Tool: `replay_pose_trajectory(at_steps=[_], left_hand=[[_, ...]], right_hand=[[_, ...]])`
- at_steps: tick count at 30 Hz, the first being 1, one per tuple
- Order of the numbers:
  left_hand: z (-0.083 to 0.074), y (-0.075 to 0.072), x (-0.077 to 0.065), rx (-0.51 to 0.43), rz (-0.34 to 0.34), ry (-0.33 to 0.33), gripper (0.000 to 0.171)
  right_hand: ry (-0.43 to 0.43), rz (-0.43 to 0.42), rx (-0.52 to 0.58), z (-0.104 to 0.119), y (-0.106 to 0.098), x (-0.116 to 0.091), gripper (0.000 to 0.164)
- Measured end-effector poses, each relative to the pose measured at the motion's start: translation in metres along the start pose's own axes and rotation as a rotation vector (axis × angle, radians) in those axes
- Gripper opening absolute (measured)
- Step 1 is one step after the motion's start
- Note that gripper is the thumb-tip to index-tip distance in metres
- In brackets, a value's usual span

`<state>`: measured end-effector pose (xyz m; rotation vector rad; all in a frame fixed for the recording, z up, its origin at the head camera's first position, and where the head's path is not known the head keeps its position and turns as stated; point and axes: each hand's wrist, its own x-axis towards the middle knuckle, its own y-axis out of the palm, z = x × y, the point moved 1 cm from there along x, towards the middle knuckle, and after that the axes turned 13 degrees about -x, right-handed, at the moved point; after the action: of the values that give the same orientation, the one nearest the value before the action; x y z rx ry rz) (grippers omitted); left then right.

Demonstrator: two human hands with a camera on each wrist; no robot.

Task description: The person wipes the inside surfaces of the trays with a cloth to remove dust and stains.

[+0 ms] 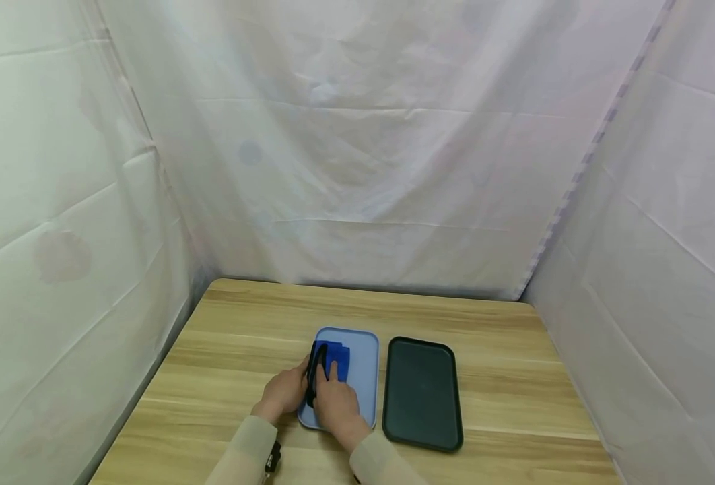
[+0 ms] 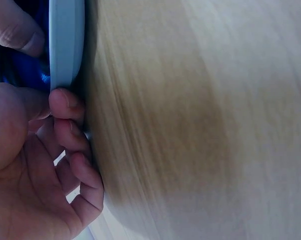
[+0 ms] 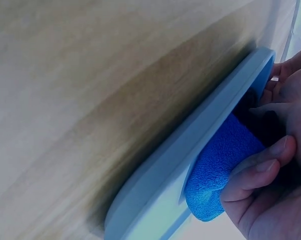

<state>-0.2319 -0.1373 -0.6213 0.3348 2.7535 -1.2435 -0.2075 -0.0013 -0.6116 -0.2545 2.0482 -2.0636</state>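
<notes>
A blue terry cloth (image 1: 337,357) lies on the light blue tray (image 1: 366,350), with a long black loop-shaped thing (image 1: 313,387) along its left side. At the tray's left edge my left hand (image 1: 286,391) holds the rim; its curled fingertips meet the outside of the wall in the left wrist view, its thumb reaching inward. My right hand (image 1: 337,404) rests over the tray, two fingers stretched onto the cloth and the black thing. In the right wrist view, its other fingers (image 3: 250,175) bend beside the cloth's lower end. Much of the black thing is hidden.
Just right of the light blue tray lies a dark green tray (image 1: 423,394). Both sit on a wood-grain table (image 1: 242,330), closed in by white sheeting (image 1: 357,168) at the back and sides. A dark wrist device (image 1: 274,457) shows by the left sleeve.
</notes>
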Motion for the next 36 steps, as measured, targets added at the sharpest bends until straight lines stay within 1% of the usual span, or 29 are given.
replay_pose_trajectory(at_steps=[6, 13, 23, 29, 36], left_hand=[[0.000, 0.000, 0.000, 0.002, -0.006, 0.007, 0.049], [-0.001, 0.000, -0.001, -0.005, -0.001, -0.010, 0.049], [-0.001, -0.001, -0.001, -0.007, 0.000, -0.007, 0.048], [0.000, 0.000, -0.001, 0.005, 0.003, -0.014, 0.048], [-0.002, 0.000, 0.001, 0.011, 0.006, -0.022, 0.048]], right_hand=[[-0.005, 0.003, 0.015, 0.001, -0.001, -0.007, 0.070], [-0.003, 0.005, 0.008, 0.004, -0.004, -0.015, 0.070], [0.012, 0.025, -0.005, 0.008, -0.004, -0.020, 0.071], [0.007, 0.042, 0.031, 0.004, -0.003, -0.022, 0.069], [-0.030, 0.077, 0.051, -0.007, -0.003, -0.025, 0.070]])
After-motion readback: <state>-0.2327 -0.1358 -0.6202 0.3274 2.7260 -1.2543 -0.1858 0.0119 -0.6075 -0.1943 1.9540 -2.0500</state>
